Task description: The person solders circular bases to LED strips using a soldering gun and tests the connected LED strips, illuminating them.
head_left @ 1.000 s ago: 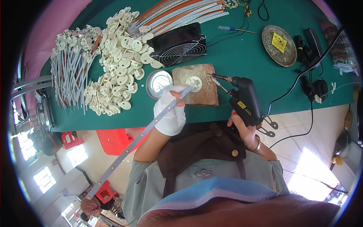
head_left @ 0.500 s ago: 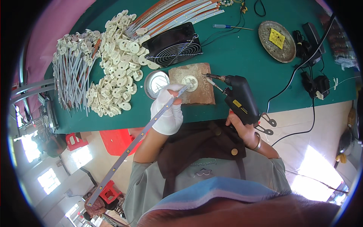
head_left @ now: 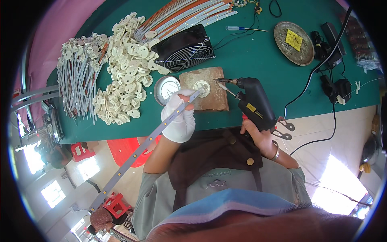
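Your left hand [head_left: 182, 126] grips the LED strip [head_left: 143, 147] near-left of the block [head_left: 218, 99], your right hand [head_left: 261, 141] the soldering gun [head_left: 257, 99] to its right.

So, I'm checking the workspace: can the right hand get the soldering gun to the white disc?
Probably yes: the right hand holds the soldering gun with its front end near the white disc, nothing visible standing between.

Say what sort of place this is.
Probably a small electronics assembly workshop: the right hand holds what looks like a soldering gun, the gloved left hand an LED strip, and white discs lie heaped on the green table.
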A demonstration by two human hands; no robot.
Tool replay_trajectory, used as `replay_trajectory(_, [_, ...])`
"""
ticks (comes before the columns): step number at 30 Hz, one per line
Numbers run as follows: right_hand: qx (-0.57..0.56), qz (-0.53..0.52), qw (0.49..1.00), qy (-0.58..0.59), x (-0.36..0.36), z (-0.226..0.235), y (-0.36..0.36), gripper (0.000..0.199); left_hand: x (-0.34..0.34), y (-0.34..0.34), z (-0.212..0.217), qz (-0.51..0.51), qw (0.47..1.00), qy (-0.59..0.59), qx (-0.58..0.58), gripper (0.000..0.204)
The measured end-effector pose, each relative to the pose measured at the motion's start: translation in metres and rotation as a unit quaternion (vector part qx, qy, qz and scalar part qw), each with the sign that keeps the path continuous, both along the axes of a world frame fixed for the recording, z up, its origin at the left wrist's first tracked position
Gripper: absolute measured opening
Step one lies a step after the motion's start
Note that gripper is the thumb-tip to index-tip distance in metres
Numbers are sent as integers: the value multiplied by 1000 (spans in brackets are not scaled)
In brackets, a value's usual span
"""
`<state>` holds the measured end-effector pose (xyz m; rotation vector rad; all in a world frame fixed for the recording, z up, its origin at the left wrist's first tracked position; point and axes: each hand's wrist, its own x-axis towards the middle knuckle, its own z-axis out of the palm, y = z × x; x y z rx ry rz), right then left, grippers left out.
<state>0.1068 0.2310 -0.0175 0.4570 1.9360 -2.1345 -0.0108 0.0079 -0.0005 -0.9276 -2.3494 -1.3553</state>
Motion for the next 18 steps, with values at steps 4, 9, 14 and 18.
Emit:
replay_trajectory(4, [-87, -67, 992, 69, -2, 1, -6, 14, 1, 3, -1, -7, 999, -24, 36, 16])
replay_trajectory(9, [-46, -25, 996, 67, 2, -5, -6, 14, 0, 1, -1, -16, 999, -6, 35, 15])
replay_trajectory(14, [-64, -39, 995, 65, 1, -4, -8, 11, -1, 0, -6, -20, 998, -14, 53, 14])
replay_trajectory(18, [-64, -37, 994, 87, 0, -2, -9, 9, -1, -6, -10, -11, 999, -49, 10, 13])
